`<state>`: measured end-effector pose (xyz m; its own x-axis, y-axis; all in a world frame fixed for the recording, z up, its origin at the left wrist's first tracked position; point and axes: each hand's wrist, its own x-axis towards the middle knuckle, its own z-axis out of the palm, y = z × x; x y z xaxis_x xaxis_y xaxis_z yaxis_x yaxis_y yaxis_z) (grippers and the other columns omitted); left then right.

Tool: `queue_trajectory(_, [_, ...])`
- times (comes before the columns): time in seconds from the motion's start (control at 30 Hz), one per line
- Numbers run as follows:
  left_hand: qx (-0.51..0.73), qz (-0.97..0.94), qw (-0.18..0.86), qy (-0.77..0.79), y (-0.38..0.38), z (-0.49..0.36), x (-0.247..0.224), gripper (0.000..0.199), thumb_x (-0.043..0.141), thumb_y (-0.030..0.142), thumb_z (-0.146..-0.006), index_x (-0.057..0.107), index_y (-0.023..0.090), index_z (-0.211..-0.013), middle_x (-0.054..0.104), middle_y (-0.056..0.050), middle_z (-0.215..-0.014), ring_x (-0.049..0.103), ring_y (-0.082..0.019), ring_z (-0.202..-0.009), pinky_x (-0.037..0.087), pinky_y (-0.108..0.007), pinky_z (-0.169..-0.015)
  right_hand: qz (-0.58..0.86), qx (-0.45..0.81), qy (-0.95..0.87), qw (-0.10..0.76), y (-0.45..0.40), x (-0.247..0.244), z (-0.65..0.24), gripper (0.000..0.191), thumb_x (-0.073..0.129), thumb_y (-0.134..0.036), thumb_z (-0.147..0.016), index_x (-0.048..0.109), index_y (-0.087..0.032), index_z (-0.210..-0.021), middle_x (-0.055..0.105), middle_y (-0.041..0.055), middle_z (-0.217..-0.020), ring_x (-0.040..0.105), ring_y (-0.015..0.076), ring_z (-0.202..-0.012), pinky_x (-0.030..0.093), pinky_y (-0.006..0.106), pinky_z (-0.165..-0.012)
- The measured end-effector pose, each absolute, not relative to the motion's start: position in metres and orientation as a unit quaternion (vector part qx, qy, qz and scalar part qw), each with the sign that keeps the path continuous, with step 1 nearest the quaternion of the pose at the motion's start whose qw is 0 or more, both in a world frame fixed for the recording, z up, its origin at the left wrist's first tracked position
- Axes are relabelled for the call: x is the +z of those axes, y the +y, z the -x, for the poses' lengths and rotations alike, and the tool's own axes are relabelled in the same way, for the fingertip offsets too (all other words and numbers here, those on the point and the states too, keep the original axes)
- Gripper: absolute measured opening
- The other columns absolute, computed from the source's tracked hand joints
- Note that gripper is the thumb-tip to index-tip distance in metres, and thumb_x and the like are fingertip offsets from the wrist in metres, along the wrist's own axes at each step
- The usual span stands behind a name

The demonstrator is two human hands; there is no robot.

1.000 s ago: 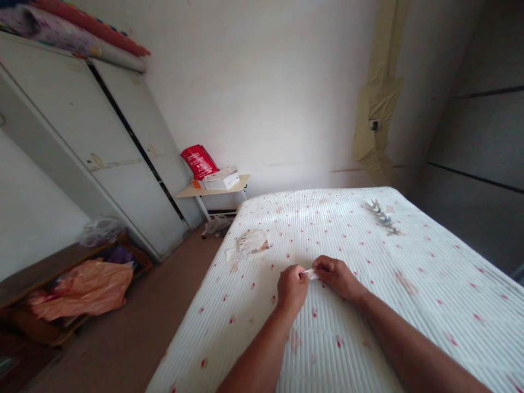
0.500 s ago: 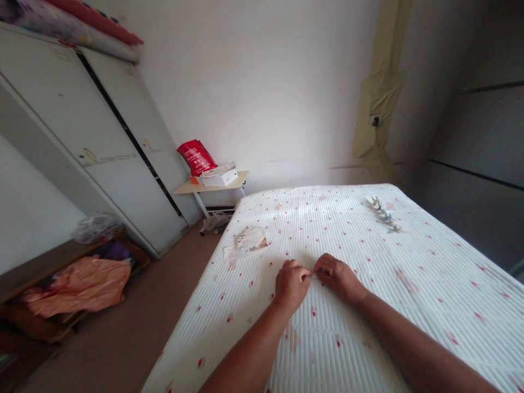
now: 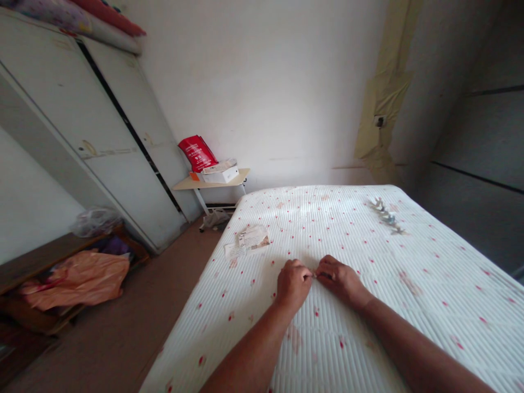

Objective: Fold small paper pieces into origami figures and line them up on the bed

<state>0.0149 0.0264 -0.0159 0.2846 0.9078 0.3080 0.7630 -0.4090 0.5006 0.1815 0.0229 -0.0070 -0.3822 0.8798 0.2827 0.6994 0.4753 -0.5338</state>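
Just above the bed, my left hand [image 3: 293, 281] and my right hand [image 3: 339, 279] are close together, fingertips nearly touching. Both are closed in a pinch on a small pale piece [image 3: 314, 274] that looks like paper; the fingers hide most of it. Beyond my left hand lie printed newspaper scraps [image 3: 254, 237], some overlapping. Further off to the right, a row of several small folded paper shapes [image 3: 387, 214] with pointed tips rests on the bed.
The bed's white ribbed cover [image 3: 356, 338] has small red flowers. Past its far left corner, a small table [image 3: 184, 184] carries a red bag [image 3: 198, 153] and a white box [image 3: 223, 173]. A wardrobe [image 3: 118, 164] and a low wooden bench [image 3: 24, 259] stand at left.
The view has shifted slightly. Both hands stay together at the same spot on the bed, with only small finger movements; the small piece shows a little less between them.
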Motion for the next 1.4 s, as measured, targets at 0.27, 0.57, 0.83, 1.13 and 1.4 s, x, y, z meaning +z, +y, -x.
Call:
queue_trajectory(0.27, [0.292, -0.800, 0.132, 0.508, 0.025, -0.010, -0.018, 0.015, 0.057, 0.011, -0.072, 0.068, 0.020, -0.073, 0.063, -0.001, -0.081, 0.052, -0.014, -0.083, 0.041, -0.024, -0.074, 0.506, 0.153, -0.812, 0.247, 0.023, -0.005, -0.178, 0.020, 0.046, -0.015, -0.082, 0.066, -0.018, -0.077, 0.059, 0.0035, -0.086, 0.059, 0.0106, -0.069, 0.040, 0.019, -0.063])
queue_trajectory(0.57, [0.258, -0.817, 0.104, 0.505, 0.022, -0.011, -0.011, 0.015, 0.054, 0.013, -0.075, 0.067, 0.020, -0.072, 0.061, -0.002, -0.080, 0.051, -0.014, -0.082, 0.040, -0.025, -0.072, 0.546, 0.158, -0.794, 0.218, 0.024, 0.002, -0.173, 0.022, 0.045, -0.017, -0.082, 0.065, -0.019, -0.073, 0.059, 0.0028, -0.087, 0.059, 0.0110, -0.071, 0.041, 0.019, -0.064])
queue_trajectory(0.83, [0.243, -0.825, 0.102, 0.499, 0.021, -0.010, -0.009, 0.016, 0.053, 0.016, -0.077, 0.068, 0.021, -0.074, 0.060, -0.002, -0.080, 0.050, -0.015, -0.083, 0.039, -0.026, -0.073, 0.583, 0.135, -0.783, 0.168, 0.027, 0.003, -0.167, 0.023, 0.041, -0.016, -0.084, 0.061, -0.017, -0.072, 0.059, 0.0029, -0.087, 0.059, 0.0101, -0.069, 0.036, 0.019, -0.059])
queue_trajectory(1.13, [0.223, -0.831, 0.086, 0.502, 0.019, -0.010, -0.009, 0.016, 0.052, 0.017, -0.078, 0.067, 0.021, -0.075, 0.060, -0.002, -0.081, 0.050, -0.015, -0.083, 0.039, -0.026, -0.073, 0.633, 0.123, -0.758, 0.097, 0.031, 0.011, -0.159, 0.020, 0.042, -0.018, -0.084, 0.060, -0.015, -0.077, 0.061, 0.0078, -0.091, 0.061, 0.0151, -0.074, 0.033, 0.023, -0.059])
queue_trajectory(1.4, [0.219, -0.835, 0.081, 0.499, 0.018, -0.010, -0.007, 0.017, 0.051, 0.018, -0.080, 0.067, 0.020, -0.077, 0.059, -0.003, -0.082, 0.049, -0.016, -0.084, 0.040, -0.028, -0.075, 0.646, 0.140, -0.742, 0.113, 0.036, 0.009, -0.159, 0.015, 0.048, -0.018, -0.078, 0.063, -0.015, -0.074, 0.062, 0.0080, -0.088, 0.060, 0.0170, -0.078, 0.036, 0.023, -0.063])
